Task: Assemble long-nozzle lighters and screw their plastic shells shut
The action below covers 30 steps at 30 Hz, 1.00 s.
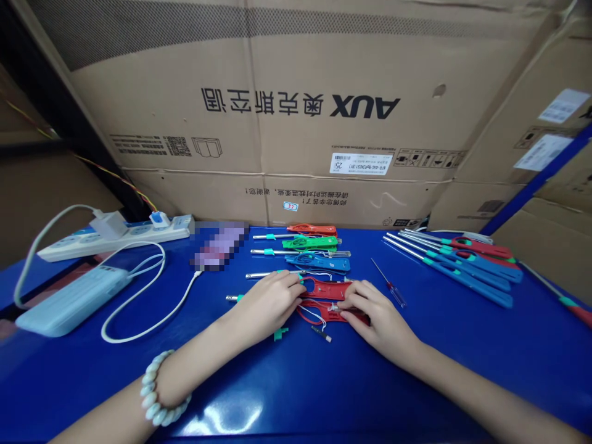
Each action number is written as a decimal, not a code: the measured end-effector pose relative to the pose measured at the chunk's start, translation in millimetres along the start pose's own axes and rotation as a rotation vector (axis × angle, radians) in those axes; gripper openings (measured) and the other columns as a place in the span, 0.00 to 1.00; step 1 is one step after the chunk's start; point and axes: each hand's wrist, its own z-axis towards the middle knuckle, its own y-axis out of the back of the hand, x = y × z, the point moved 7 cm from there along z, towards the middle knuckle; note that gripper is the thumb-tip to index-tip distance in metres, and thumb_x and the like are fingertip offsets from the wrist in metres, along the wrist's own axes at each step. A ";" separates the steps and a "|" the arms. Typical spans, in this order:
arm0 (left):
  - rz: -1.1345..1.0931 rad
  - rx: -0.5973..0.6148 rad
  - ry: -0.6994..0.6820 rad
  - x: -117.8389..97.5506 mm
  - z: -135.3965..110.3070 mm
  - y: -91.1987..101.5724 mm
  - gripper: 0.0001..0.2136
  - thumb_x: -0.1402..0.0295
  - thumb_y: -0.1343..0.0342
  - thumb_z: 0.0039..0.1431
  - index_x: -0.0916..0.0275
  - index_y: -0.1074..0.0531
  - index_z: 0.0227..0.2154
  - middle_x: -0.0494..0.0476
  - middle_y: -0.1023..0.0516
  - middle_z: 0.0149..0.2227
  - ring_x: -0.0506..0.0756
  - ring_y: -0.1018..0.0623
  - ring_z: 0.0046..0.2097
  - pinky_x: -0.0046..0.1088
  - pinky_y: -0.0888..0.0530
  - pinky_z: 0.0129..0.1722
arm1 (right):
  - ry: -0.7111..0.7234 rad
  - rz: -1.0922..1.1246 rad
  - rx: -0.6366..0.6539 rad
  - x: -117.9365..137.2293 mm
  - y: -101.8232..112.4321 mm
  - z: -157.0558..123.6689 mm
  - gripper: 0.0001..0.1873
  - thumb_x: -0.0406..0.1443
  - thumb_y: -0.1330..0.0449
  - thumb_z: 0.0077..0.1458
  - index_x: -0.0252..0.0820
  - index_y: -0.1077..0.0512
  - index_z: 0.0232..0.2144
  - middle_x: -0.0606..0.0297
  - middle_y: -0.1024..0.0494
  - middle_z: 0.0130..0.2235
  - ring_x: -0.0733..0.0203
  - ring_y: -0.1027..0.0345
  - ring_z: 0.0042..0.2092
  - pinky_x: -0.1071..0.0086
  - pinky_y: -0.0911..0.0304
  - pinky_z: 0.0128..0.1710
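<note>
Two opened red lighter casings lie one above the other in front of me, the far casing (326,290) and the near casing (330,312). My left hand (269,302) is closed at the left end of the casings, its fingertips pressed together over the near one. My right hand (377,317) grips the right end of the near casing, thumb and fingers close to a small pale part inside it. White wires (319,317) loop out below. A small dark cylinder with a pale tip (322,334) and a green plastic piece (280,333) lie nearer to me.
Behind the casings lie orange (314,230), green (311,243) and blue lighters (319,262) with metal tubes. A screwdriver (395,293) and several long-nosed lighters (476,271) lie right. Left are a power bank (74,302), power strip (139,233) and phone (222,243). Cardboard (296,135) stands behind.
</note>
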 end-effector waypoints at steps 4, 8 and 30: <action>-0.067 -0.037 -0.018 -2.8 4.8 -6.3 0.09 0.74 0.52 0.64 0.64 0.29 0.43 0.57 0.26 0.39 0.56 0.27 0.42 0.35 0.31 0.44 | 0.026 -0.020 0.002 1.9 -0.8 -0.9 0.05 0.31 0.46 0.60 0.41 0.30 0.33 0.61 0.30 0.35 0.56 0.37 0.39 0.63 0.39 0.39; -0.165 -0.047 -0.005 -2.0 5.9 -10.8 0.09 0.75 0.51 0.63 0.63 0.29 0.43 0.57 0.26 0.39 0.56 0.27 0.42 0.33 0.31 0.42 | 0.026 -0.041 0.011 3.1 -0.7 -0.3 0.06 0.30 0.47 0.60 0.41 0.30 0.33 0.60 0.30 0.35 0.56 0.38 0.39 0.63 0.39 0.39; -0.136 -0.093 -0.019 -3.6 3.7 -11.0 0.07 0.75 0.52 0.63 0.63 0.30 0.34 0.54 0.27 0.35 0.54 0.31 0.38 0.31 0.37 0.36 | 0.168 -0.276 0.042 11.4 -7.8 -1.0 0.17 0.30 0.52 0.62 0.49 0.26 0.44 0.60 0.35 0.35 0.58 0.42 0.37 0.65 0.43 0.37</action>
